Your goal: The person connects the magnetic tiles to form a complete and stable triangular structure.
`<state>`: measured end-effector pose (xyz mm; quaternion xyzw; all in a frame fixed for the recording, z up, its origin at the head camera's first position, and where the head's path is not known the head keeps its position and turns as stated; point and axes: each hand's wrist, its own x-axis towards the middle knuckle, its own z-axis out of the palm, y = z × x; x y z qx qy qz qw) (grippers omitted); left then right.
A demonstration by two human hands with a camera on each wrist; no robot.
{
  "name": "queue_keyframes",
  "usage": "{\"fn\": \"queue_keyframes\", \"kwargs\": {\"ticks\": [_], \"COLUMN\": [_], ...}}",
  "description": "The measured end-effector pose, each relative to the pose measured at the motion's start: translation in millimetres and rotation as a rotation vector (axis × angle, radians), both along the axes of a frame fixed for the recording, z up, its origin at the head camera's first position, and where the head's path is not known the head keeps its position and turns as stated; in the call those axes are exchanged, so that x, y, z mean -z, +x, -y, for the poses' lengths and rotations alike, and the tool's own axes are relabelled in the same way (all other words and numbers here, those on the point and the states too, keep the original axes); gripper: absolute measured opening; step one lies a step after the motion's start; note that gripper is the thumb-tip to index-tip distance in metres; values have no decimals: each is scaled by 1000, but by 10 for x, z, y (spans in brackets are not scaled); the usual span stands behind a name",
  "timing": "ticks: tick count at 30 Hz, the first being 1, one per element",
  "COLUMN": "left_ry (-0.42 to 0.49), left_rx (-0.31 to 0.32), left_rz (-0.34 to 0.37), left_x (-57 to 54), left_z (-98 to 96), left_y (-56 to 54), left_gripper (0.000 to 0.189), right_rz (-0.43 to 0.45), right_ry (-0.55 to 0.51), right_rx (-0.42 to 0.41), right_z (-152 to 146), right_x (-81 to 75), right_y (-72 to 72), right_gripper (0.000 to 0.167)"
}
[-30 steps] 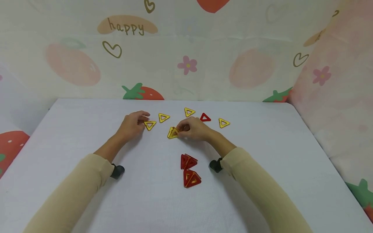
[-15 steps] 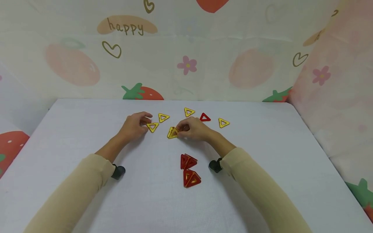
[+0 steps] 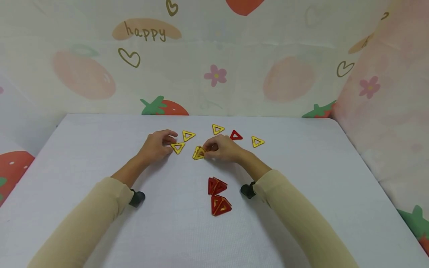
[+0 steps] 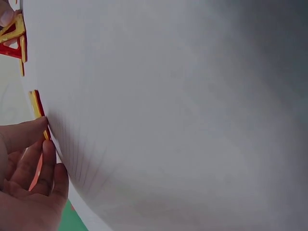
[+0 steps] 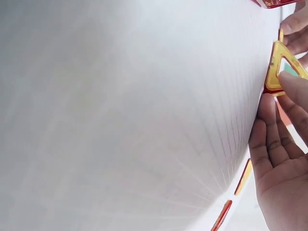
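In the head view my left hand (image 3: 155,147) pinches the edge of a flat yellow triangle building tile (image 3: 177,152) lying on the table. The left wrist view shows this tile (image 4: 37,102) edge-on, yellow over red, between thumb and fingers. My right hand (image 3: 222,149) holds a small pyramid of yellow triangle tiles (image 3: 196,153) just to the right of that tile. Seen from the right wrist, the thumb lies on the front yellow face of the pyramid (image 5: 272,70), with fingers behind and below it. The pyramid's far side is hidden by the right hand.
Two red pyramids (image 3: 221,206) stand one behind the other nearer the front. Behind the hands lie loose yellow tiles (image 3: 185,139) and a red tile (image 3: 236,138) on the white table (image 3: 301,156). A printed fabric wall (image 3: 248,48) closes off the back.
My left hand has slid right and slightly nearer, bringing the yellow tile closer to the yellow pyramid. My right hand and the pyramid have stayed in place.
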<state>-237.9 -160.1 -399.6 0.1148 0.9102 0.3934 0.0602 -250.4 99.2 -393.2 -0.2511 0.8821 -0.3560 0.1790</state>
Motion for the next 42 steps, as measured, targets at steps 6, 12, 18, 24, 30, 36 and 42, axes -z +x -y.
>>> {"fn": "queue_keyframes", "kwargs": {"ticks": [6,12,18,24,30,36,42], "left_ry": [11,10,5,16,34,30,32], "left_rx": [25,53,57,60,72,81,79], "left_rz": [12,8,13,19,0,1,7], "left_x": [-15,-1,-2,-14,0,0,3], "left_z": [-26,-70,-113,-154,-197,-263,-276], "left_y": [5,1,0,5,8,22,36], "left_gripper": [41,41,41,40,38,36,35], "right_rz": [9,2,7,7,0,-4,-8], "right_ry": [10,11,11,15,21,28,32], "right_rx": [7,2,2,4,1,-1,1], "right_z": [3,8,11,14,15,15,19], "right_x": [-16,-14,-8,-10,-3,2,1], "right_y": [2,-1,-4,-3,-12,-16,-10], "right_gripper": [20,19,18,18,19,20,20]}}
